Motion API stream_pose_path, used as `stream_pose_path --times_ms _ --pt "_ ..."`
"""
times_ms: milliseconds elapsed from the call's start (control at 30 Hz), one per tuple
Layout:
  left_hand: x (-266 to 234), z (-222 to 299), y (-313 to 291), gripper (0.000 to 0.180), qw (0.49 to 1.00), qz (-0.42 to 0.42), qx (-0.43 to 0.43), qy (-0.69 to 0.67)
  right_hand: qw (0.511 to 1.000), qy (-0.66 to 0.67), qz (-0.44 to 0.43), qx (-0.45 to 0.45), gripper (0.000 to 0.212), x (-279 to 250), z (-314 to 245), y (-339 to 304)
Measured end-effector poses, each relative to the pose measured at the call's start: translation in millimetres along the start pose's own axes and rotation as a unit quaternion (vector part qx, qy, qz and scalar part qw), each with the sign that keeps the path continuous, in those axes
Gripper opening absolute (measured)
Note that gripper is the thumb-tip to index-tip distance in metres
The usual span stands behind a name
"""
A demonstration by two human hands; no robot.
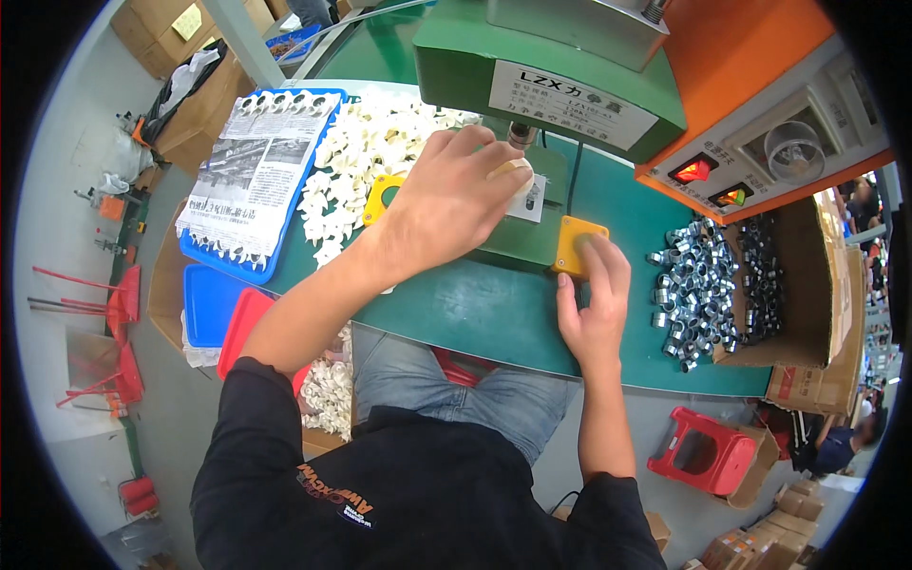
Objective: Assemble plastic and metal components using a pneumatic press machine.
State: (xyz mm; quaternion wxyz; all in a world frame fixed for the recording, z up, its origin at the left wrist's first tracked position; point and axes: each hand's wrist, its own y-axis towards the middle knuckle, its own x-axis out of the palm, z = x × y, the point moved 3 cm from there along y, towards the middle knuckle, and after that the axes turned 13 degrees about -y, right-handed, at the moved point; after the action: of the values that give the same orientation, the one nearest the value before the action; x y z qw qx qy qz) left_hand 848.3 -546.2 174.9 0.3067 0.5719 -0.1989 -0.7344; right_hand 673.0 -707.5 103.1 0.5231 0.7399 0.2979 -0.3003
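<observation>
My left hand (451, 199) reaches over the base of a green bench press (456, 71), its fingers closed round a small cream-white part (522, 197) beneath the metal ram (521, 135). Most of that part is hidden behind the fingers. My right hand (597, 313) rests at a yellow button box (574, 237) on the press's right, fingertips over its near edge and thumb apart; it holds nothing. A second yellow button box (376, 199) sits left of the press, partly behind my left wrist.
Loose white plastic parts (356, 142) lie heaped on the green table (465, 318), beside a blue tray (261, 274) with newspaper and more parts. Metal sleeves (693, 285) are piled at the right, by a cardboard box (807, 285). An orange control box (693, 123) overhangs the right side.
</observation>
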Motion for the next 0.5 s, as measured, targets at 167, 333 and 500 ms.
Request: stream_pose_path --times_ms 167,333,500 --pt "6 -18 4 0.034 0.997 -0.002 -0.022 -0.072 1.0 0.003 -0.003 0.001 0.046 0 2 0" --pt "21 -41 6 0.016 0.973 0.05 -0.117 -0.194 1.0 0.004 0.001 -0.002 0.046 2 2 0" --pt "13 -43 21 0.017 0.882 0.021 -0.339 -0.325 1.0 0.005 0.0 0.007 0.046 2 3 -1"
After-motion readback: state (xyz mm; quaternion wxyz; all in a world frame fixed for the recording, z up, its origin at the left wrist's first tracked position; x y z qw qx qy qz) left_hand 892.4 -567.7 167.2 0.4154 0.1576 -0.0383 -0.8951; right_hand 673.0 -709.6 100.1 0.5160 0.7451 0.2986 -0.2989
